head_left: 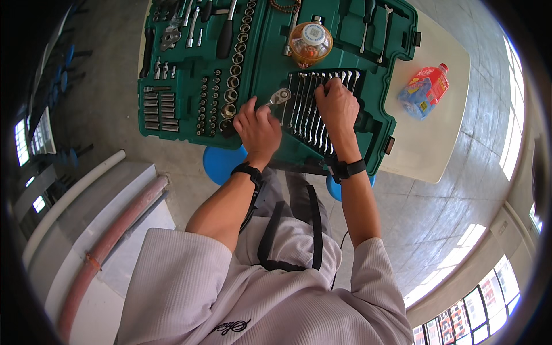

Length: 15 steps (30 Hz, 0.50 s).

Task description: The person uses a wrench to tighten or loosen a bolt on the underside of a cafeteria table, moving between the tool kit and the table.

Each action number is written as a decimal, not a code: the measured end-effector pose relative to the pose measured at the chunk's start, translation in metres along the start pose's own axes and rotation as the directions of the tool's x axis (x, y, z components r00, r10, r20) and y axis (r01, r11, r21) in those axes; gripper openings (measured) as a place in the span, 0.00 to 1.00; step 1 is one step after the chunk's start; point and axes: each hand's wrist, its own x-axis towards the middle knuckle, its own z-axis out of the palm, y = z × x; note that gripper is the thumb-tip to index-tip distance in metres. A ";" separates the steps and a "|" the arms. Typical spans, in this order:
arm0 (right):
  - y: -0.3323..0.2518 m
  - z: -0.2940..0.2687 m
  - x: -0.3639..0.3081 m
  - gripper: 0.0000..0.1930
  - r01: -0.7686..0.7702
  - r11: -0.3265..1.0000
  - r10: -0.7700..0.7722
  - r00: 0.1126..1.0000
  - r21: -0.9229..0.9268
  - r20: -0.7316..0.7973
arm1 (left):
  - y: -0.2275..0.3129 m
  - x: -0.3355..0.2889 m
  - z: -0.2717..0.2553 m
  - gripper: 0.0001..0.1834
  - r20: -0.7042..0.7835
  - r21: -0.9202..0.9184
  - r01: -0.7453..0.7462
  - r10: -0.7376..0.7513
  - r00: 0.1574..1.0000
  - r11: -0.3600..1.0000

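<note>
A green tool case [253,138] lies opened flat on a pale table. My left hand [259,129] has its fingers curled around a ratchet wrench, whose round chrome head [280,96] sticks out past the fingertips; the palm hides its handle. Over the slanted row of combination wrenches [305,109] in the right half of the case, my right hand [338,109] bends down with its fingers pinched at the wrenches' upper ends. The hand covers part of that row, including the exact grip. Both wrists wear black bands.
Sockets [232,82] and drivers fill the left half. A round, white-capped jar [311,45] stands on the case above the wrenches. A red-labelled plastic bottle [424,89] lies on the table [437,144] to the right. Blue stools [221,164] sit below the near edge.
</note>
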 end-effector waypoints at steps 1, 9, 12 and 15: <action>-0.003 0.001 0.005 0.09 0.002 0.996 0.003 0.998 -0.085 0.058 | 0.000 0.001 0.000 0.13 0.000 0.000 0.000 0.000 1.000 1.000; -0.004 0.011 0.003 0.09 -0.001 0.996 0.005 0.999 -0.089 0.039 | -0.002 -0.001 0.000 0.13 0.003 -0.010 0.000 0.000 1.000 1.000; -0.002 0.008 0.002 0.11 0.054 0.998 -0.055 0.998 -0.021 -0.018 | -0.002 -0.002 -0.001 0.14 0.001 -0.015 -0.005 0.005 1.000 1.000; -0.002 0.001 0.010 0.13 0.108 0.994 -0.108 0.994 0.004 -0.006 | -0.002 -0.002 0.002 0.14 -0.011 -0.022 0.002 -0.003 1.000 1.000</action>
